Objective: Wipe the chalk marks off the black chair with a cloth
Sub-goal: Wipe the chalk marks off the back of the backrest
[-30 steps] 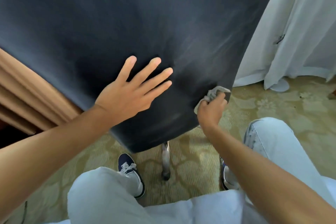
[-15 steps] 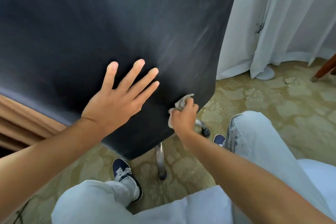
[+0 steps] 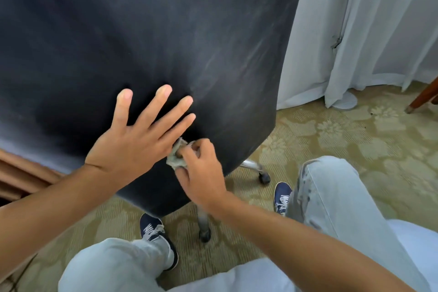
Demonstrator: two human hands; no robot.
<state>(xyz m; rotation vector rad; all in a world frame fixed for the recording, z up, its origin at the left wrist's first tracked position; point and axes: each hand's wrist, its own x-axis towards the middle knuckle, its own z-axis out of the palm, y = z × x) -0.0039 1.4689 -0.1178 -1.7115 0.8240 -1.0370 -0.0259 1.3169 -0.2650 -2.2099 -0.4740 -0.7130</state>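
Observation:
The broad back of the black chair (image 3: pixel 147 38) fills the upper left of the head view. Faint whitish chalk streaks (image 3: pixel 227 64) show on its right part. My left hand (image 3: pixel 139 142) lies flat on the fabric, fingers spread, holding nothing. Just right of it my right hand (image 3: pixel 201 173) is closed on a small crumpled grey cloth (image 3: pixel 176 155), which is pressed against the lower part of the chair back. Most of the cloth is hidden inside my fist.
Chrome chair legs with castors (image 3: pixel 264 175) stand on the patterned green carpet (image 3: pixel 355 140). White curtains (image 3: pixel 369 31) hang at the right, tan curtains (image 3: pixel 23 173) at the left. A wooden furniture leg (image 3: pixel 422 97) is at the far right. My knees and blue shoes are below.
My right hand has slid the cloth leftward from the chair's right edge to beside my left hand. The view has shifted, so the chair sits further left.

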